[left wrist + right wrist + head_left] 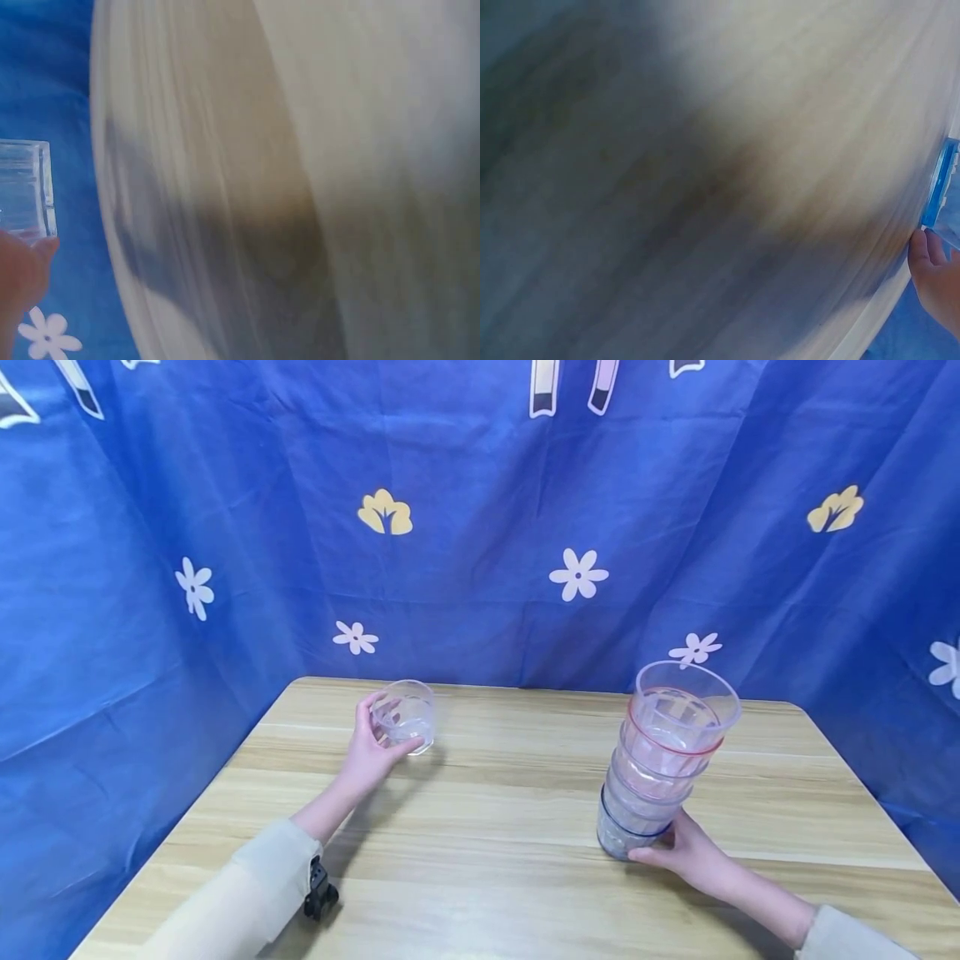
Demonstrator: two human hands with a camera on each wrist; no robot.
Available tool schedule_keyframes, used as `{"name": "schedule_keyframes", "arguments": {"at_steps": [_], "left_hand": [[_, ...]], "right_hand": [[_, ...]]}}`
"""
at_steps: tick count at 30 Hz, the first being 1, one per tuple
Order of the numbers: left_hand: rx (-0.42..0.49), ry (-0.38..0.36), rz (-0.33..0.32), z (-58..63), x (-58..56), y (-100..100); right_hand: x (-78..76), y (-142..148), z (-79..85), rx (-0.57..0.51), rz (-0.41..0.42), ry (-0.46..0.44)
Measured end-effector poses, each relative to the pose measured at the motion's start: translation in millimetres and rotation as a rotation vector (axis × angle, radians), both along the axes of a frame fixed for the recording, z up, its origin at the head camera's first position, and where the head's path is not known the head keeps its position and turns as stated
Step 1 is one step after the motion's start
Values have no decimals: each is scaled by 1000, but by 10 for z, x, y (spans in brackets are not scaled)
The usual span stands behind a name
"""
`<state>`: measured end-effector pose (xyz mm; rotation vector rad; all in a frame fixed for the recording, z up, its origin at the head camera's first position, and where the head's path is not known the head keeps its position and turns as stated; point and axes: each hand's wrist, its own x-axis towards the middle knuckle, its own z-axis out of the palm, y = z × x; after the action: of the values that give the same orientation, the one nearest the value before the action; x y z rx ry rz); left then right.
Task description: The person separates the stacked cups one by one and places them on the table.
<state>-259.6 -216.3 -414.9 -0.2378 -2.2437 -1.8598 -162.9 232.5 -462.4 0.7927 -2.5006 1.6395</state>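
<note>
My left hand (375, 752) holds a single clear plastic cup (417, 714) near the table's far left, thumb and fingers spread round its side. In the left wrist view the base of that cup (26, 187) shows at the left edge, with the fingers (26, 266) against it. At the right a tall stack of nested clear cups (652, 777) leans slightly rightward at its top; one rim in it is red and a low one dark blue. My right hand (693, 856) grips the stack at its lowest cup, whose blue edge (940, 184) also appears in the right wrist view.
A wood-grain table (480, 827) lies under both hands. Behind it and along the sides hangs a blue cloth (465, 568) with white flowers and yellow trees. A small black device (321, 891) is strapped at the left sleeve's cuff.
</note>
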Motion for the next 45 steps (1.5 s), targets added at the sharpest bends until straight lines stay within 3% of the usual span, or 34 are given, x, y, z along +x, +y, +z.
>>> {"name": "schedule_keyframes", "arguments": {"at_steps": [9, 18, 31, 38, 45], "left_hand": [[-36, -54, -38, -100, -153, -119], [-59, -146, -22, -161, -278, -119], [-62, -201, 9, -185, -355, -128], [-141, -144, 69, -164, -325, -142], [-76, 94, 193, 69, -149, -55]], "right_hand": [[-1, -16, 10, 21, -14, -23], [-5, -9, 15, 13, -16, -28], [-40, -33, 24, 31, -40, -30], [-35, -26, 0, 23, -43, -24], [-58, 4, -12, -4, -39, -46]]}}
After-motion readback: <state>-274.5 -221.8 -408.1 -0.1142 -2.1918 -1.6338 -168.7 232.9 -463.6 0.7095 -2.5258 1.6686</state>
